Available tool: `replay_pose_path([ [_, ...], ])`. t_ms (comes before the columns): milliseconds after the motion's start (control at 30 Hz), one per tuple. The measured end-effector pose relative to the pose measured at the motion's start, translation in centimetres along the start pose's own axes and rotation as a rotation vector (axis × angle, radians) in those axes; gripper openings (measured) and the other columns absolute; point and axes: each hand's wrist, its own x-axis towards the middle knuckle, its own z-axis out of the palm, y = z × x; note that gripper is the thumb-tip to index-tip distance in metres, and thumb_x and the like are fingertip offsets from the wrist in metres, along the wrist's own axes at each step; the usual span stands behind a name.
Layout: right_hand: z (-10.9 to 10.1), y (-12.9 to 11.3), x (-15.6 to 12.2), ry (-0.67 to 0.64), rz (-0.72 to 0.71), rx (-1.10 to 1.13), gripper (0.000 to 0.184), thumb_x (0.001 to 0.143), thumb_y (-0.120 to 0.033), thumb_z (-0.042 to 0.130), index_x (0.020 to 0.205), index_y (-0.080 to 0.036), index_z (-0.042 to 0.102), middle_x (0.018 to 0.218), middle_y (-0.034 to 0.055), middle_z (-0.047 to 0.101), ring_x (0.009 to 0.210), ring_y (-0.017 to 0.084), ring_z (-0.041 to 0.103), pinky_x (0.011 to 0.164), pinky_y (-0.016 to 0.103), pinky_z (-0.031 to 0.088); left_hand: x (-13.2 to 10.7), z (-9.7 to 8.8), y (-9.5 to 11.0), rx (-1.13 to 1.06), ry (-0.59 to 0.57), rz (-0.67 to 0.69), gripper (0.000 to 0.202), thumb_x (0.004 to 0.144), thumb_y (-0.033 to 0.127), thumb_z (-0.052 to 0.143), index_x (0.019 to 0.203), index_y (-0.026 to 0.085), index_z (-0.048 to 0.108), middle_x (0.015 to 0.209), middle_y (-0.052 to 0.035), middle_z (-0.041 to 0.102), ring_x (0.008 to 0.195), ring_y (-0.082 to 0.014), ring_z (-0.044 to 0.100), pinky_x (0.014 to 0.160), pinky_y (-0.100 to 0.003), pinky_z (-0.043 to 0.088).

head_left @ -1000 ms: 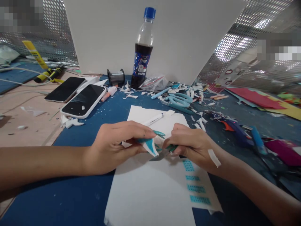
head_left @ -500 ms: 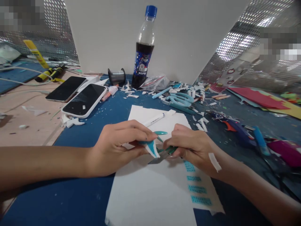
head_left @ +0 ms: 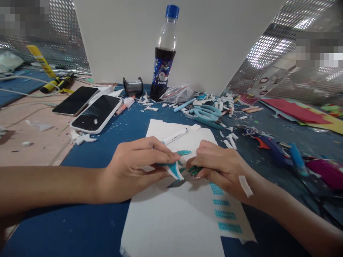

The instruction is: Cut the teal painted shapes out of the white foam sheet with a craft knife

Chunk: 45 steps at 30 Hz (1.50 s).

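My left hand (head_left: 142,164) is closed, pinching a small blue-and-white cutout (head_left: 175,170) between thumb and fingers. A teal curved tip (head_left: 184,152) sticks out just above those fingertips; whether it belongs to the cutout I cannot tell. In my right hand (head_left: 214,160) are scissors with green handles (head_left: 195,170), the fingers curled round them. Their grey blade (head_left: 175,183) points left, under the lower edge of the cutout. A strip of white tape is stuck on the right wrist. Below both hands lies a white sheet (head_left: 171,217), with a white marker (head_left: 174,136) on it.
Blue dashed strips (head_left: 225,215) show on paper at the sheet's right. Behind stand a Pepsi bottle (head_left: 162,67), a wire spool (head_left: 133,86) and light-blue scissors (head_left: 206,113) among white scraps. Two phones (head_left: 98,114) lie left, a blue glue gun (head_left: 276,151) right.
The cutout has shifted slightly right towards the scissors' handles, and the blade reaches a little further left beneath it. Both hands keep their grip and stay nearly in place.
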Motion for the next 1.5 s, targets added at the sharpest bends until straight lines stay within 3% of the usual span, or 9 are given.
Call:
replay_pose_path([
  [200, 0.30, 0.07, -0.09, 0.000, 0.022, 0.052, 0.019, 0.095, -0.021, 0.043, 0.088, -0.016, 0.061, 0.064, 0.0011, 0.054, 0.061, 0.013, 0.042, 0.061, 0.028, 0.034, -0.06, 0.24, 0.16, -0.005, 0.038, -0.018, 0.016, 0.079, 0.010, 0.070, 0.092, 0.017, 0.067, 0.086, -0.0063, 0.069, 0.072, -0.0118, 0.066, 0.061, -0.016, 0.057],
  [400, 0.77, -0.17, 0.18, 0.069, 0.073, 0.068, 0.037, 0.098, -0.040, 0.037, 0.082, -0.017, 0.062, 0.060, 0.0011, 0.052, 0.059, 0.014, 0.041, 0.059, 0.028, 0.034, -0.23, 0.50, -0.03, -0.083, 0.069, -0.041, 0.018, 0.078, 0.011, 0.072, 0.094, 0.015, 0.065, 0.083, -0.0064, 0.067, 0.068, -0.0113, 0.064, 0.050, -0.013, 0.054],
  [533, 0.65, 0.12, 0.17, 0.053, 0.085, 0.169, 0.041, 0.096, -0.046, 0.039, 0.084, -0.017, 0.064, 0.061, 0.0009, 0.054, 0.059, 0.013, 0.041, 0.061, 0.028, 0.034, -0.33, 0.34, -0.37, -0.128, 0.056, -0.104, 0.018, 0.080, 0.018, 0.071, 0.097, 0.020, 0.065, 0.080, -0.0054, 0.066, 0.063, -0.0134, 0.063, 0.044, -0.017, 0.055],
  [733, 0.13, 0.50, -0.06, 0.006, 0.180, 0.230, 0.040, 0.094, -0.048, 0.042, 0.086, -0.017, 0.067, 0.061, 0.0018, 0.056, 0.064, 0.015, 0.044, 0.060, 0.028, 0.033, -0.39, -0.01, -0.70, -0.098, 0.050, -0.152, 0.020, 0.080, 0.021, 0.071, 0.100, 0.021, 0.067, 0.088, -0.0075, 0.070, 0.068, -0.0174, 0.067, 0.050, -0.023, 0.059],
  [1133, 0.04, 0.68, -0.23, -0.025, 0.162, 0.257, 0.039, 0.093, -0.046, 0.045, 0.089, -0.017, 0.070, 0.066, 0.0036, 0.059, 0.065, 0.014, 0.046, 0.059, 0.026, 0.035, -0.13, -0.02, -0.59, -0.093, 0.041, -0.051, 0.022, 0.078, 0.012, 0.072, 0.099, 0.013, 0.068, 0.091, -0.0086, 0.071, 0.079, -0.0133, 0.068, 0.063, -0.015, 0.057],
  [1500, 0.33, 0.12, -0.11, 0.009, 0.151, 0.214, 0.038, 0.095, -0.044, 0.043, 0.087, -0.017, 0.068, 0.065, 0.0032, 0.060, 0.064, 0.014, 0.045, 0.060, 0.027, 0.036, 0.00, -0.31, -0.25, -0.006, 0.002, -0.003, 0.016, 0.083, 0.016, 0.067, 0.099, 0.014, 0.067, 0.092, -0.0080, 0.071, 0.071, -0.0095, 0.067, 0.058, -0.011, 0.056],
])
